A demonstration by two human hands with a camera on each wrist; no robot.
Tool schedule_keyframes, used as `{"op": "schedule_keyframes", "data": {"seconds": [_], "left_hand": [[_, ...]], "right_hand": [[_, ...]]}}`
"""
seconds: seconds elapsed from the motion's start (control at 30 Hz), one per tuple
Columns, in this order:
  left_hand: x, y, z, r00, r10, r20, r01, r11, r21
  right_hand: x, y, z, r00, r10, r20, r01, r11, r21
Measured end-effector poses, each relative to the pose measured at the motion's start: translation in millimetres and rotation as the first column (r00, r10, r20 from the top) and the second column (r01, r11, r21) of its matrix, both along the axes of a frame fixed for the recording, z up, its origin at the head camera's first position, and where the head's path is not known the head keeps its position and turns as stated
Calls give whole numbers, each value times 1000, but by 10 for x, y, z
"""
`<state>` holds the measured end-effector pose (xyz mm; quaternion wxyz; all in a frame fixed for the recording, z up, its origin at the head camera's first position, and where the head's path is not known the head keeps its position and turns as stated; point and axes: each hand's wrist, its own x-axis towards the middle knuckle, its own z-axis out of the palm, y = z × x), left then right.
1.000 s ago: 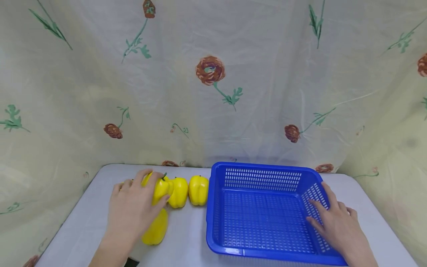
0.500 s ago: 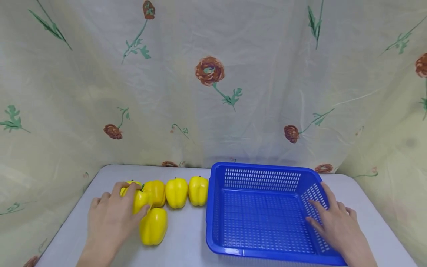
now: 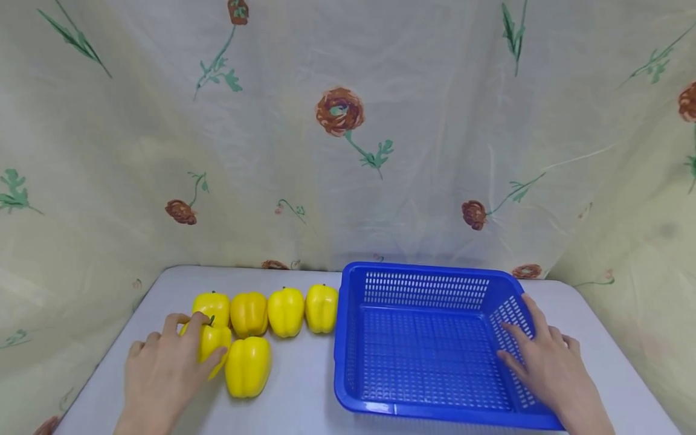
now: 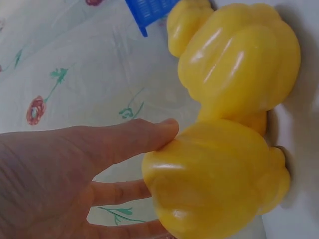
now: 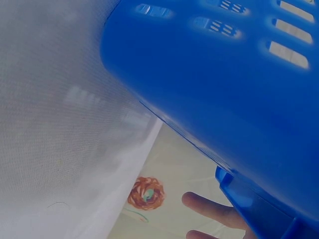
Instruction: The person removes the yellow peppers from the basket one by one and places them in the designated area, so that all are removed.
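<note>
My left hand (image 3: 163, 368) holds a yellow bell pepper (image 3: 216, 344) with a green stem, thumb on its near side and fingers round the far side. In the left wrist view this pepper (image 4: 209, 179) fills the lower middle, and its underside is hidden. Just right of it in the head view lies another yellow pepper (image 3: 248, 367). Behind them, several more form a row, from the leftmost pepper (image 3: 211, 307) to the one beside the basket (image 3: 321, 309). My right hand (image 3: 554, 362) grips the right rim of a blue plastic basket (image 3: 435, 412), which contains nothing.
The white table (image 3: 304, 380) bears the peppers on the left and the basket on the right. A pale curtain (image 3: 413, 181) with printed flowers hangs behind and along both sides of the table.
My left hand has carried the pepper left and toward the front, from over the row to beside the front pepper. My right hand and the basket have stayed put.
</note>
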<state>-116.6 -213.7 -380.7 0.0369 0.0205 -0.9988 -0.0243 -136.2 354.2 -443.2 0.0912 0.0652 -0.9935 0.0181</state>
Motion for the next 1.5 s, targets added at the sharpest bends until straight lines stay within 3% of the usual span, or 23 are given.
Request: {"op": "schedule_keyframes", "data": {"seconds": [0.4,0.63,0.8,1.1,1.5], "left_hand": [[12,-120,-143,997,12,73,-12,1000,7],[-12,-160,-223,997,2,83,-3,1000,16],[-25,-197,-275,990,6,140,-13,999,50],[-29,-218,-300,988,-30,151,23,998,51],[-41,-196,-284,964,20,266,-33,998,46]], "right_hand": [[-1,-17,37,1000,-3,14,3,1000,-2],[9,-22,30,1000,-8,28,8,1000,-4],[9,-19,18,1000,-6,19,6,1000,-5],[1,-15,9,1000,-8,13,8,1000,-6],[11,-7,-1,1000,-10,6,10,1000,-2]]}}
